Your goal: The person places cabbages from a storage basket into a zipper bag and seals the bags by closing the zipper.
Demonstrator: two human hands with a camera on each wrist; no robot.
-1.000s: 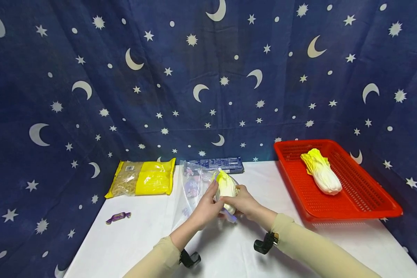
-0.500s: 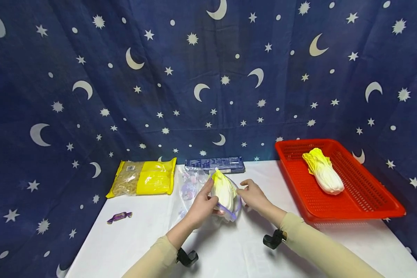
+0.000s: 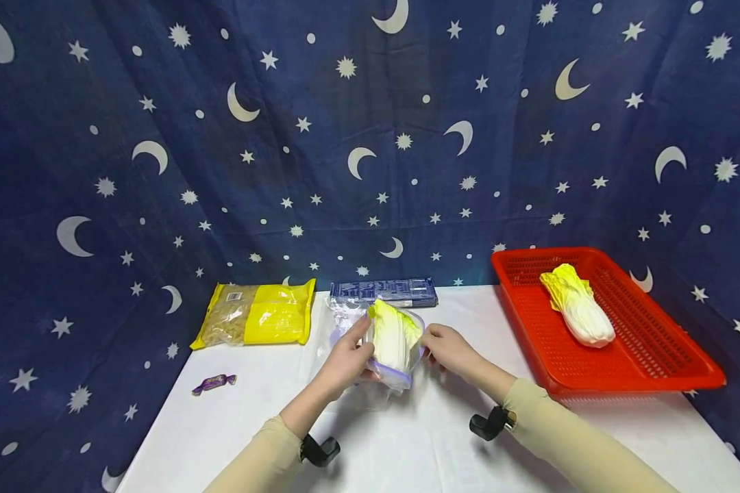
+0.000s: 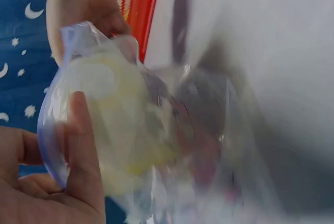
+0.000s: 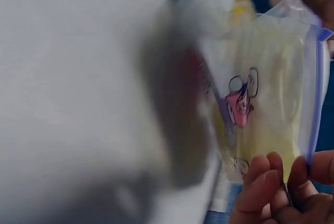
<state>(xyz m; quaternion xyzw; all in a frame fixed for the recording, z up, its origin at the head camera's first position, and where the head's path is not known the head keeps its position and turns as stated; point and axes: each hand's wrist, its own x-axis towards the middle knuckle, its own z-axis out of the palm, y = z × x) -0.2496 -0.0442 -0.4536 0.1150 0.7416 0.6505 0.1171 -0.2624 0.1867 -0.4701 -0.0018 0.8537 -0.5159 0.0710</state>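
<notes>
A clear zip-seal plastic bag with a purple strip along its mouth is held tilted over the middle of the table. A napa cabbage with yellow leaf tips lies in its opening. My left hand grips the bag's left side, thumb in front and fingers behind, also visible in the left wrist view. With bent fingers, my right hand pinches the right edge of the mouth. Cartoon prints show on the bag in the right wrist view, the cabbage's pale body behind them.
A red plastic basket on the right contains another napa cabbage. At the back left lies a yellow pasta bag, with a purple-wrapped candy in front. A flat dark blue package lies behind the hands, near the star-patterned curtain.
My right hand has left the cabbage's side and moved right to the edge of the bag's mouth. The mouth has spread wider round the cabbage, and my left hand has shifted slightly left.
</notes>
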